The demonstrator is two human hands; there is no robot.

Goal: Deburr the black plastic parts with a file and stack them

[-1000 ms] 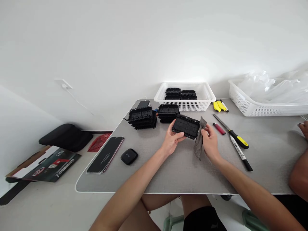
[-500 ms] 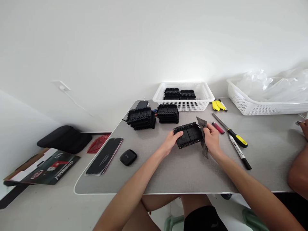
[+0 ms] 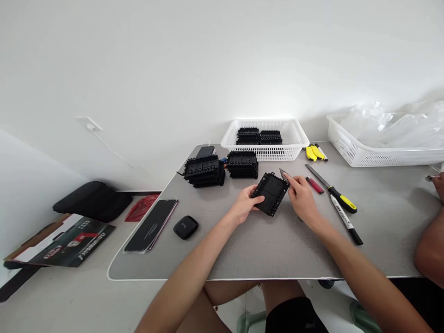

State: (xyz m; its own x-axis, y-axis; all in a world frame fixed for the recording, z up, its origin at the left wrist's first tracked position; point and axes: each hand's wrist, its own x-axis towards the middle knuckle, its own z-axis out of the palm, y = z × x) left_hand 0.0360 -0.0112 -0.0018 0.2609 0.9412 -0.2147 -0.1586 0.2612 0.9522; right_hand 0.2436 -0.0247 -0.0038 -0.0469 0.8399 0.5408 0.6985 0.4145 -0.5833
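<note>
My left hand is closed on the near left side of a black plastic tray-like part, thumb lying over its flat face. The part has toothed, ridged long sides and is tilted above the table. In my right hand is a folded grey sheet, cloth or sandpaper, I cannot tell which. Its pointed tip shows past my fingers at the part's upper right corner; most of it is hidden in the hand. Stacks of similar black parts stand behind on the table.
A white basket holding more black parts stands by the wall. Right of my hand lie a red lighter, a file, a marker and yellow-handled tools. Another basket holds plastic bags. A co-worker's arm is at right.
The black part has turned, its right end swinging up and away from me. My right hand has shifted slightly left, and the grey sheet is now gathered, with only its tip showing.
</note>
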